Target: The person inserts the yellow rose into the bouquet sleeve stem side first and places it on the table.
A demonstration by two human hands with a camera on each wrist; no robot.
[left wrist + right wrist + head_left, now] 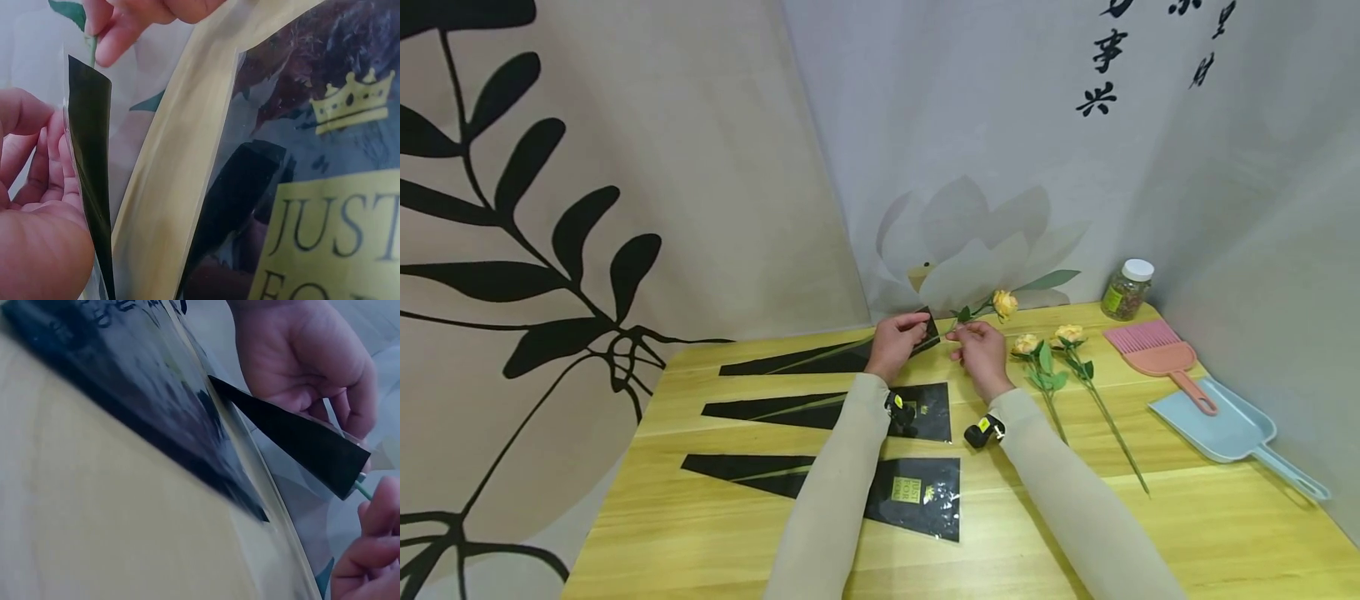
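The left hand [897, 346] has its grip clamped on the black sleeve [831, 360], near its mouth, at the back of the worktop [640, 525]. And over on the right, the right hand [981, 354] pinches the stem [94, 53] of a yellow rose [1004, 304], thumb and fingers together on it, right at that mouth! This looks like the feeding-in step: the stem enters the opening, though how deep its tip sits is hidden.

What does the next move call for? A steady left grip, the mouth held apart, and a straight slide leftward, I'd judge, with the leaves liable to snag on the rim.

Room, then: tight behind, the sleeve running close along the back edge and the blossom up near the wall cloth [820, 208]. Towards the person lie the middle sleeve [934, 408] and the front sleeve [917, 492]. To the right, two loose roses [1067, 335] crowd the right wrist; bare worktop opens beyond them, short of the jar [1123, 293].
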